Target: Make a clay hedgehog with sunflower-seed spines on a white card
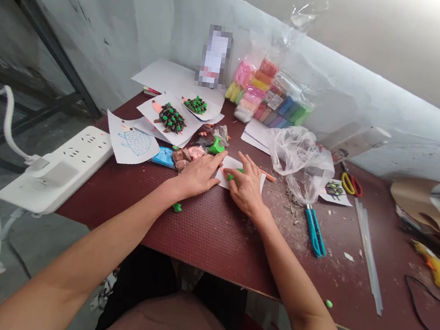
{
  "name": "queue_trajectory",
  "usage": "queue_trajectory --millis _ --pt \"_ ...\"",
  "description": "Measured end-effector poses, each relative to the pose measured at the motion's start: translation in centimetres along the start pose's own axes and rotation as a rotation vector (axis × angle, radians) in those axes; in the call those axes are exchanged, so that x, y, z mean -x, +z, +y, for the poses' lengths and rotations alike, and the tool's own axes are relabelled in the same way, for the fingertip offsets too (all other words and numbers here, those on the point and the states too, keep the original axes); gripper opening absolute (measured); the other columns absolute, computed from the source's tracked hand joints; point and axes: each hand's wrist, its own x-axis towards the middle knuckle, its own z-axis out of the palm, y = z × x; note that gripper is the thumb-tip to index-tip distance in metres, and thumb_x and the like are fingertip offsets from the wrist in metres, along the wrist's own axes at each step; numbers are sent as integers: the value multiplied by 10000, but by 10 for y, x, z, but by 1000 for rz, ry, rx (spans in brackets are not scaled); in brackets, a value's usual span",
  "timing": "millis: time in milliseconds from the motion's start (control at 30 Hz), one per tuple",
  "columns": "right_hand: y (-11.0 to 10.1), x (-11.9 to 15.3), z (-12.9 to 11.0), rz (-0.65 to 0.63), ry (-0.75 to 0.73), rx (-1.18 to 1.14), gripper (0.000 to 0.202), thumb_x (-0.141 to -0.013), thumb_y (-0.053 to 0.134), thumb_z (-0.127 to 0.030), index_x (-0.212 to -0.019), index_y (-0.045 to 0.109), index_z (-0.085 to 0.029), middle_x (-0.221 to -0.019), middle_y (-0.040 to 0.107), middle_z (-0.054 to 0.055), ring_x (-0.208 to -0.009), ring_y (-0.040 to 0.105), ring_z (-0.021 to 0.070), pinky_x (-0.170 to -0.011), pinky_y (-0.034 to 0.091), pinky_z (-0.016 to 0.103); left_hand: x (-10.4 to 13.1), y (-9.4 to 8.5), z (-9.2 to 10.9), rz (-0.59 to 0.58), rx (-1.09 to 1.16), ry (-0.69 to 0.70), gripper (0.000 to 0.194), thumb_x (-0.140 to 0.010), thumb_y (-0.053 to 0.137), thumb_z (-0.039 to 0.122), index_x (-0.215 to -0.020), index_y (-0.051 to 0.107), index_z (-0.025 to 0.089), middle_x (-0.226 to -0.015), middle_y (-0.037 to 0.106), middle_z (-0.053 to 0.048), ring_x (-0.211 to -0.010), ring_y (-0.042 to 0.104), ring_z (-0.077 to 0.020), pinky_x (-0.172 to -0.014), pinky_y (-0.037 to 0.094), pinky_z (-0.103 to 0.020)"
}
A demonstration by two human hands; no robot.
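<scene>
A small white paper card (223,183) lies on the dark red table with green clay (235,173) on it. My right hand (247,189) is over the card, fingers apart and bent, its fingertips touching the green clay. At the card's left edge my left hand (201,176) lies flat with fingers stretched out, holding nothing. Just beyond it are a lump of green clay (217,146) and wrapped pink and brown clay (188,155). Below my left wrist is another green piece (177,207). An orange stick-like thing (267,175) sticks out beyond my right hand.
Paper hedgehogs with seeds and green clay (172,118) and a blue drawing (138,142) lie left. Colored clay packs (270,98) stand by the wall. Right are a plastic bag (299,154), teal cutter (315,232), scissors (351,184), glue sticks (368,257). A power strip (58,169) is at left.
</scene>
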Motion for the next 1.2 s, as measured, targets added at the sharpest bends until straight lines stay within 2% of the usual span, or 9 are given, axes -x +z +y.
queue_trajectory --millis 200,567,667,800,1000,1200 --pt "5 0 -3 -1 1 7 354 -933 581 -163 -1212 759 -288 -1646 415 40 -1526 334 332 -1202 322 604 0 1 -1 -1 -23 -2 758 -925 620 223 -1588 258 159 -1378 638 -163 -1339 566 -284 -1127 439 -430" --pt "2 0 -7 1 0 7 315 -943 590 -175 -1178 765 -292 -1667 387 28 -1535 324 337 -1216 297 609 -1 0 0 -8 -22 -13 747 -917 627 211 -1575 280 149 -1355 649 -165 -1326 579 -283 -1113 456 -425" --pt "4 1 -6 11 -1 -20 285 -950 589 -197 -1149 772 -283 -1647 420 35 -1527 342 341 -1208 309 621 0 0 0 -2 -15 -1 740 -919 621 213 -1573 281 151 -1347 656 -158 -1316 585 -284 -1110 460 -430" --pt "6 -1 -3 84 6 -80 232 -962 594 -234 -1100 778 -266 -1582 502 65 -1491 412 326 -1196 353 601 0 0 -1 5 -9 11 735 -925 611 219 -1576 273 166 -1341 658 -153 -1313 586 -283 -1111 461 -442" --pt "9 -9 -3 145 47 -124 152 -966 632 -305 -914 754 -230 -1460 611 105 -1430 482 324 -1164 394 609 0 1 -2 7 -6 15 743 -919 615 205 -1576 270 175 -1351 655 -148 -1310 583 -278 -1118 454 -447" --pt "14 -16 -9 133 82 -72 118 -951 640 -291 -965 727 -213 -1463 599 130 -1441 462 337 -1167 383 602 -1 2 0 6 -21 3 735 -921 609 195 -1576 277 171 -1373 638 -172 -1328 578 -288 -1121 450 -457"
